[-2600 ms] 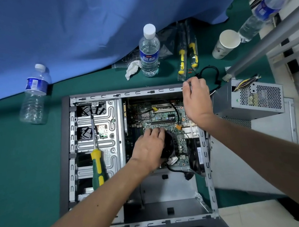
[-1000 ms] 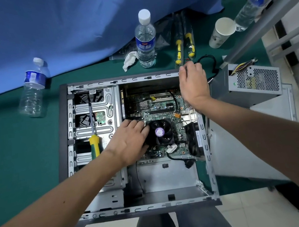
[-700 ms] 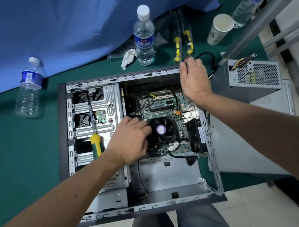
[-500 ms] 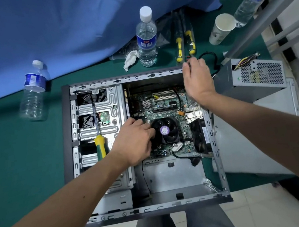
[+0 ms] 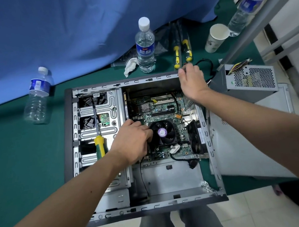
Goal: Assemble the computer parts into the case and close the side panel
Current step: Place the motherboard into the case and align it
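open case (image 5: 146, 206) lies flat on the green desk (image 5: 19, 156). left hand (image 5: 132, 143) curls round the cooler fan's (image 5: 163, 133) edge, right hand (image 5: 192, 82) grips the case's far corner. screwdriver (image 5: 98, 137) rests on the drive cage, psu (image 5: 247, 81) sits just right.

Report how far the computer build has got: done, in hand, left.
Done: the circuit board with its cooler fan sits inside the open case. In hand: the left hand grips the fan's edge while the right hand holds the case's far corner. Left: the power supply and side panel lie outside; a screwdriver rests on the drive bays.
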Action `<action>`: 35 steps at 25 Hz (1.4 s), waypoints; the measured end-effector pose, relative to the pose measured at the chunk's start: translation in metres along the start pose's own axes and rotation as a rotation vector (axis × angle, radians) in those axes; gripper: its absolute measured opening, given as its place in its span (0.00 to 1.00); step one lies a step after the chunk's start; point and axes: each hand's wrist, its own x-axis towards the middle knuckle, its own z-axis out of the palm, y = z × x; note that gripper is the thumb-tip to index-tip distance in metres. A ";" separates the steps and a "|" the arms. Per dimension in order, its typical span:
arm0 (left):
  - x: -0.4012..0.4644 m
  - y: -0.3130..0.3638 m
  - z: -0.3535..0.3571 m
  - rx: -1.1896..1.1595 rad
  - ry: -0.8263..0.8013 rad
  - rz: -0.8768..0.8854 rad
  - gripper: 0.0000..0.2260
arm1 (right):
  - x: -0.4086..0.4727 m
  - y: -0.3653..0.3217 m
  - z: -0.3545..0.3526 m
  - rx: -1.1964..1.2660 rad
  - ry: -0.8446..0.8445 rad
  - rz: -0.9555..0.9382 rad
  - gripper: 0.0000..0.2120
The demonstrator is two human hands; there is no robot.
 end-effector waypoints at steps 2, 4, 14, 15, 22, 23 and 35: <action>-0.001 0.001 -0.002 0.024 -0.001 -0.008 0.10 | -0.013 0.000 -0.004 0.018 -0.047 -0.006 0.24; -0.001 0.003 -0.003 0.031 -0.018 -0.010 0.10 | -0.040 0.005 -0.001 0.016 -0.020 -0.039 0.28; -0.002 0.094 0.022 0.028 -0.177 0.217 0.23 | -0.086 0.025 0.021 -0.180 0.117 -0.148 0.29; 0.005 0.107 0.029 0.019 -0.270 0.186 0.27 | -0.086 0.026 0.021 -0.176 0.117 -0.151 0.29; 0.032 0.118 0.063 0.049 -0.311 0.167 0.24 | -0.085 0.028 0.022 -0.156 0.146 -0.170 0.30; 0.032 0.117 0.062 0.040 -0.299 0.153 0.23 | -0.085 0.027 0.022 -0.156 0.148 -0.171 0.30; 0.038 0.132 0.044 -0.016 -0.175 -0.100 0.13 | -0.085 0.027 0.020 -0.160 0.141 -0.164 0.30</action>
